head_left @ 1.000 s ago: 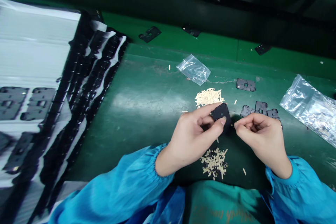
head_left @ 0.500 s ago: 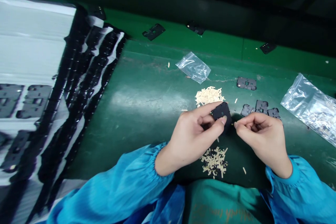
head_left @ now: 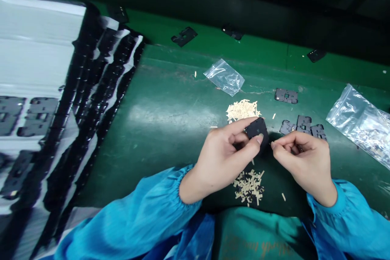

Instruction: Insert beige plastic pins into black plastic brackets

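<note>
Head view shows scuffed green tabletop [head_left: 152,146] beneath the held plate [head_left: 256,128].

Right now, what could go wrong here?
The black plate is pinched in the left hand and might slip. The right hand, fingertips pinched close to the plate's edge, could knock it. The near pile of pale strips lies loose; a passing wrist might scatter it.

from my head, the camera looks forward and down over the desk [head_left: 161,142], my right hand [head_left: 301,156] close at four o'clock.
</note>
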### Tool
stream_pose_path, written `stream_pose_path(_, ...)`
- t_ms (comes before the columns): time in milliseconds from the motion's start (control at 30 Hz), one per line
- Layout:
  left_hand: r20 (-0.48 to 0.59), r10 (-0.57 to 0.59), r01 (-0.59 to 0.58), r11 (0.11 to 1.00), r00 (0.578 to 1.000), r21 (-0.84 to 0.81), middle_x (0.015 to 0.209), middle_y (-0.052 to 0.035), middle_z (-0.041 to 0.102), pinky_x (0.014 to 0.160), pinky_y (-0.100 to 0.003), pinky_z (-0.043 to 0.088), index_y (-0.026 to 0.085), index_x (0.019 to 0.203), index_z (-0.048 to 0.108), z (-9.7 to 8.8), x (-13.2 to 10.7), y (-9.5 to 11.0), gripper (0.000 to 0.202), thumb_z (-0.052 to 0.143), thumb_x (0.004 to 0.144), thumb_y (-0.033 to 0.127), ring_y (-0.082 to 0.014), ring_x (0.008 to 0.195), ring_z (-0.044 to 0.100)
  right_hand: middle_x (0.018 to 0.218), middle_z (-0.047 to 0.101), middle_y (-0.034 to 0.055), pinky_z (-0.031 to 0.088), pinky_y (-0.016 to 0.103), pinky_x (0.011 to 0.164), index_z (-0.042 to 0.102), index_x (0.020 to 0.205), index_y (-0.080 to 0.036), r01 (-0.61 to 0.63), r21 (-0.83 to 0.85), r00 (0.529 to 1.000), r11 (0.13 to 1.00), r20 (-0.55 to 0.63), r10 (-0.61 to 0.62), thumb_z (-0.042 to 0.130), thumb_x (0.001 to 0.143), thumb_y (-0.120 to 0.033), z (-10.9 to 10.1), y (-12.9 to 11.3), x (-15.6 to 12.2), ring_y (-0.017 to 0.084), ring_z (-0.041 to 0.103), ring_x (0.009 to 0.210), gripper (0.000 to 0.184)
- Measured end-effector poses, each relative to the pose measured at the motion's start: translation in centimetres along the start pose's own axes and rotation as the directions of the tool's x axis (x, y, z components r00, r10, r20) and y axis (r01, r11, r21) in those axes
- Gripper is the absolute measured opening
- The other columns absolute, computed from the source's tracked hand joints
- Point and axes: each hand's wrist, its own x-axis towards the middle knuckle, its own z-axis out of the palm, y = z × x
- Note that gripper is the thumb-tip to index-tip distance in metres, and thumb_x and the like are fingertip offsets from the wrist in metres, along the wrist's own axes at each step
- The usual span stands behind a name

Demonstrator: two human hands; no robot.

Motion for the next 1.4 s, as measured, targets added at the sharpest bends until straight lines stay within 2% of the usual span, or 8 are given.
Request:
stream_pose_path(100,0.008,-0.006,0.006,1.0,1.0,-0.007,0.05,0.0052,0.06,0.042,-0.019,0.044,0.015,0.108,0.077,0.03,-0.05,-0.06,0.025,0.066,0.087,0.022,-0.0104,0.043,0.055,0.05,0.053,-0.0039,0.034,0.022,0.045,0.074,0.065,-0.019,-0.038,0.023,0.999,0.999,0.021,0.038,0.071,0.075,-0.021,0.01,-0.03,0.05,0.009,0.043,0.047,0.011)
stream_pose_path(300,0.009,-0.014,0.014,1.0,1.0,-0.011,0.049,0.0055,0.061,0.041,-0.019,0.043,0.015,0.115,0.077,0.04,-0.12,-0.09,0.031,0.067,0.087,0.022,-0.0103,0.043,0.056,0.053,0.059,-0.002,0.036,0.02,0.043,0.077,0.066,-0.019,-0.204,0.133,0.975,0.97,0.116,0.189,0.073,0.069,-0.022,-0.37,-0.49,0.6,0.009,0.046,0.047,0.006)
stream_pose_path(400,0.004,-0.01,0.01,1.0,1.0,-0.005,0.049,0.0057,0.06,0.041,-0.019,0.043,0.014,0.118,0.077,0.04,-0.12,0.0,0.033,0.067,0.087,0.022,-0.0104,0.043,0.056,0.053,0.06,-0.0019,0.036,0.019,0.043,0.077,0.066,-0.019,-0.231,0.157,0.968,0.96,0.135,0.211,0.074,0.067,-0.022,-0.51,-0.61,0.79,0.009,0.047,0.047,0.005)
stream_pose_path(567,0.007,-0.018,0.018,1.0,1.0,-0.001,0.049,0.0056,0.06,0.041,-0.019,0.043,0.014,0.117,0.077,0.07,-0.11,0.05,0.033,0.067,0.086,0.022,-0.0104,0.042,0.056,0.052,0.059,-0.0026,0.035,0.019,0.043,0.077,0.065,-0.019,-0.25,0.159,0.965,0.955,0.125,0.231,0.074,0.066,-0.019,-0.48,-0.39,0.75,0.008,0.046,0.047,0.004)
stream_pose_path(867,0.013,-0.015,0.015,1.0,1.0,-0.016,0.047,0.0064,0.057,0.039,-0.019,0.041,0.016,0.105,0.078,0.21,-0.21,0.11,0.023,0.067,0.086,0.022,-0.01,0.041,0.053,0.051,0.059,-0.0028,0.035,0.02,0.043,0.076,0.064,-0.019,-0.228,0.153,0.971,0.961,0.105,0.214,0.073,0.066,-0.019,-0.36,-0.3,0.67,0.009,0.046,0.046,0.004)
stream_pose_path(1400,0.014,-0.009,0.009,1.0,1.0,-0.01,0.049,0.0058,0.057,0.041,-0.02,0.041,0.015,0.105,0.077,0.31,-0.25,0.02,0.023,0.065,0.086,0.022,-0.0101,0.042,0.053,0.05,0.056,-0.0035,0.034,0.019,0.043,0.075,0.062,-0.018,-0.192,0.126,0.98,0.973,0.083,0.183,0.071,0.067,-0.02,-0.26,-0.45,0.47,0.007,0.042,0.046,0.007)
